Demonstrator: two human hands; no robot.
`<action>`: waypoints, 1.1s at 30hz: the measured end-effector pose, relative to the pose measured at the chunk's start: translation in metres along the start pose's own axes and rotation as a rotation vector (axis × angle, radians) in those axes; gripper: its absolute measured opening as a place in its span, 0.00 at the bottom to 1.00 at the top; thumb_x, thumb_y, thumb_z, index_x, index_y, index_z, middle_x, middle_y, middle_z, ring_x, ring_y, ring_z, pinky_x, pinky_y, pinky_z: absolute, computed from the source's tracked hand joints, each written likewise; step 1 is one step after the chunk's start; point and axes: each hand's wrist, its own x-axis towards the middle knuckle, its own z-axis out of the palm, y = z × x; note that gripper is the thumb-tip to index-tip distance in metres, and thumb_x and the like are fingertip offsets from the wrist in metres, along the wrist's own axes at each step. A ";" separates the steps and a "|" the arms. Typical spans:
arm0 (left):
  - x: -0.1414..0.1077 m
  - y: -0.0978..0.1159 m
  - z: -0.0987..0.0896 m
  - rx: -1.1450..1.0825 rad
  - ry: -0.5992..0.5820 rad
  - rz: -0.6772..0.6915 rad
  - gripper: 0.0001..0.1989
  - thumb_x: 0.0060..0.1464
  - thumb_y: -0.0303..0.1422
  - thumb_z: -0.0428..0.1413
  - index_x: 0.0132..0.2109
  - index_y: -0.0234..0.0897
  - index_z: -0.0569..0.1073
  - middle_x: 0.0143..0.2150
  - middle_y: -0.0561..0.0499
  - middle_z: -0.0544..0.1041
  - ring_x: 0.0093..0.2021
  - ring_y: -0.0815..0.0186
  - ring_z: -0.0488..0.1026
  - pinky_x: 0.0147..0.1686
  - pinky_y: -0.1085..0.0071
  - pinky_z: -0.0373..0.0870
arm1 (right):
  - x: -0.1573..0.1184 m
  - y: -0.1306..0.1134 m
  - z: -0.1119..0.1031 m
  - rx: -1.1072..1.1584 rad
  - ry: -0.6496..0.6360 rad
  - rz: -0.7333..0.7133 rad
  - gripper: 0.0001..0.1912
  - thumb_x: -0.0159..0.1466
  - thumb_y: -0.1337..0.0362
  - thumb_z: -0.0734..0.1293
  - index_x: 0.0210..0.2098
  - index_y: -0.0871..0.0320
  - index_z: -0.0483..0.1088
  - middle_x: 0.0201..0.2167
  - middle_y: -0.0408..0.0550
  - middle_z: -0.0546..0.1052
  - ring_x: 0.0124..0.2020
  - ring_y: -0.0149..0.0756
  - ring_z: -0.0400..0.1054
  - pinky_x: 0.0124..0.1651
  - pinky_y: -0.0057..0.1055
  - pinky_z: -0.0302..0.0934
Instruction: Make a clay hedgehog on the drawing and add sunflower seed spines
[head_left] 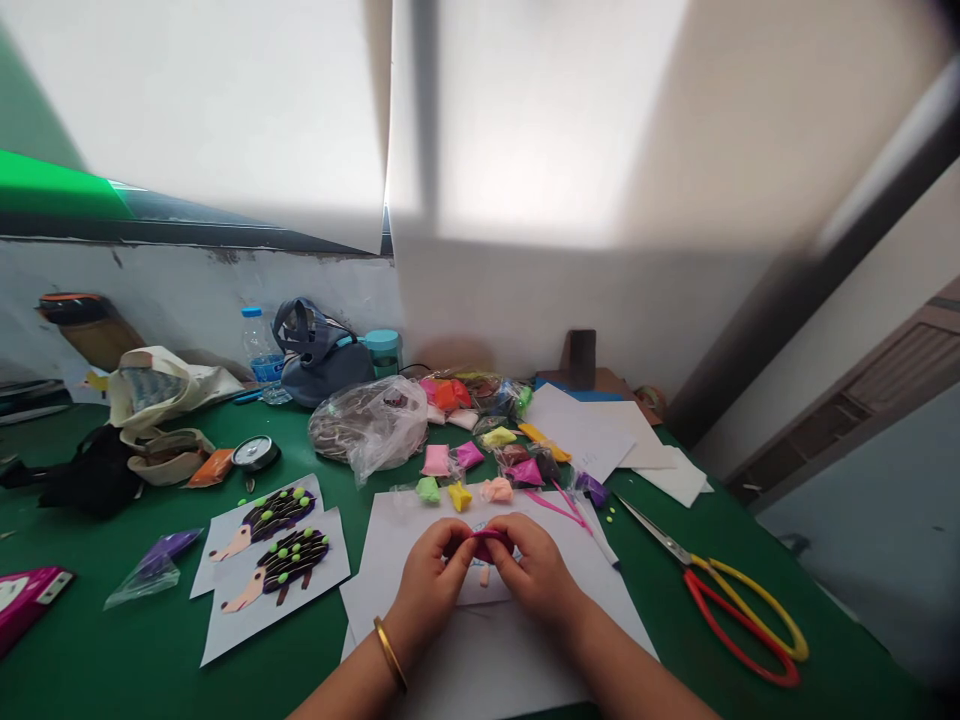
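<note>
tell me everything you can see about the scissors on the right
The scissors lie flat on the green tabletop, to the right of the white paper. Their shiny metal blades look closed and point up and to the left, with tiny green specks just beyond the tips. Two long, slender loop handles, one red and one yellow, look like coated plastic and curve down and to the right, overlapping near their ends. Only the tabletop appears to touch them.
</note>
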 end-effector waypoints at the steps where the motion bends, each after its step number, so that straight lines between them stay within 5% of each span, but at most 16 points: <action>1: 0.000 -0.001 0.000 0.005 0.002 -0.001 0.12 0.58 0.42 0.55 0.36 0.37 0.73 0.33 0.49 0.75 0.34 0.62 0.73 0.36 0.67 0.71 | 0.000 0.000 0.000 -0.001 0.001 0.002 0.06 0.66 0.65 0.63 0.39 0.55 0.72 0.33 0.46 0.76 0.35 0.36 0.68 0.39 0.31 0.62; 11: -0.002 -0.001 0.002 -0.002 -0.027 0.018 0.12 0.58 0.40 0.56 0.45 0.39 0.73 0.39 0.49 0.77 0.37 0.63 0.74 0.38 0.67 0.71 | 0.002 -0.003 -0.001 -0.009 -0.001 -0.006 0.06 0.64 0.68 0.63 0.38 0.54 0.71 0.31 0.44 0.75 0.33 0.35 0.67 0.37 0.30 0.61; 33: -0.001 -0.001 0.000 -0.049 0.033 0.000 0.11 0.58 0.41 0.56 0.38 0.38 0.75 0.33 0.49 0.78 0.34 0.62 0.76 0.36 0.68 0.73 | 0.002 -0.005 -0.003 -0.031 -0.023 0.016 0.07 0.66 0.64 0.62 0.38 0.56 0.72 0.33 0.46 0.75 0.35 0.37 0.67 0.39 0.32 0.62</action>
